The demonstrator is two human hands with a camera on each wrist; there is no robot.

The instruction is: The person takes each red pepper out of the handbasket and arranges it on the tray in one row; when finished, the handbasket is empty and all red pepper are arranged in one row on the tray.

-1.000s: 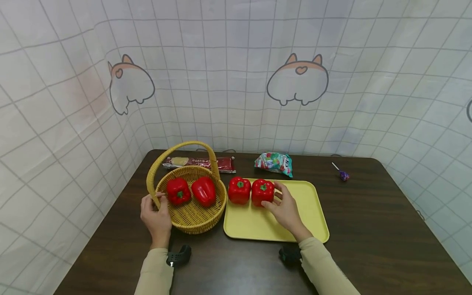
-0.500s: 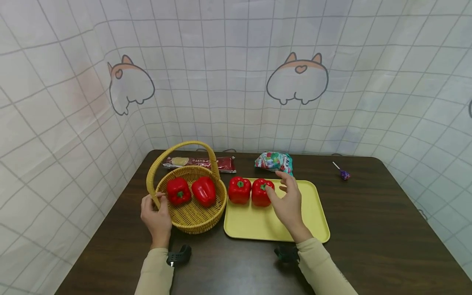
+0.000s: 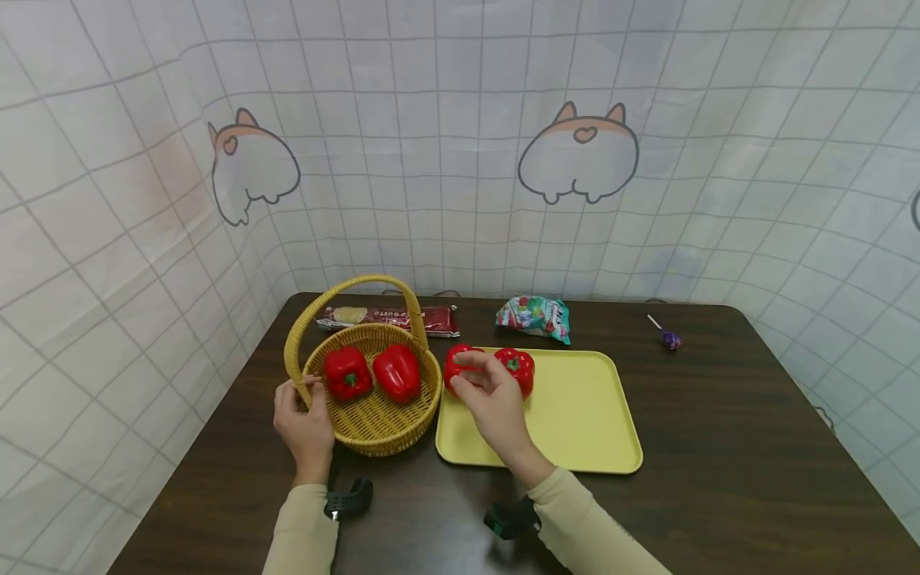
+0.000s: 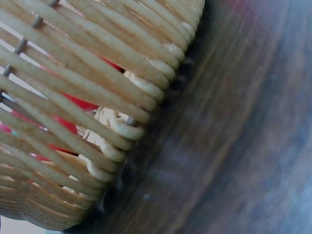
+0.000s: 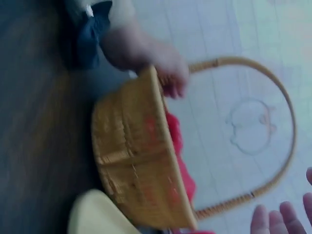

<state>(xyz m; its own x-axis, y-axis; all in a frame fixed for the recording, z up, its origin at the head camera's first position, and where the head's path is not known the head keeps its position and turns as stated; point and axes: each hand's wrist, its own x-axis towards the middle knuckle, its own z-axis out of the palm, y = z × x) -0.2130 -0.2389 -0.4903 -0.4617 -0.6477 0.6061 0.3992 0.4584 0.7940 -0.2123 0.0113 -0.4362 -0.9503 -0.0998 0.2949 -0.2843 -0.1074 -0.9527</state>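
My left hand [image 3: 305, 427] grips the yellow wicker basket [image 3: 384, 443] at its left side, where the handle meets the rim. Inside the basket lie two red bell peppers, one with its green stem showing [image 3: 348, 374] and one on its side [image 3: 398, 374]. Over the yellow tray [image 3: 575, 415] my right hand [image 3: 499, 411] hovers with nothing in it, fingers loosely bent and thumb apart. It partly covers the left bell pepper [image 3: 450, 369] on the tray; the right bell pepper [image 3: 519, 367] stands beside it. Only woven basket wall [image 4: 87, 92] and tabletop fill the left wrist view.
Behind the basket lies a dark red snack packet [image 3: 438, 321]. A teal candy bag [image 3: 535, 317] is just beyond the tray, and a purple lollipop [image 3: 671, 340] lies at the back right. A white grid-patterned curtain [image 3: 446, 160] surrounds the table.
My right hand has let go of the right bell pepper on the tray, lifted away, then moved left toward the left one. The left hand and basket have stayed put.
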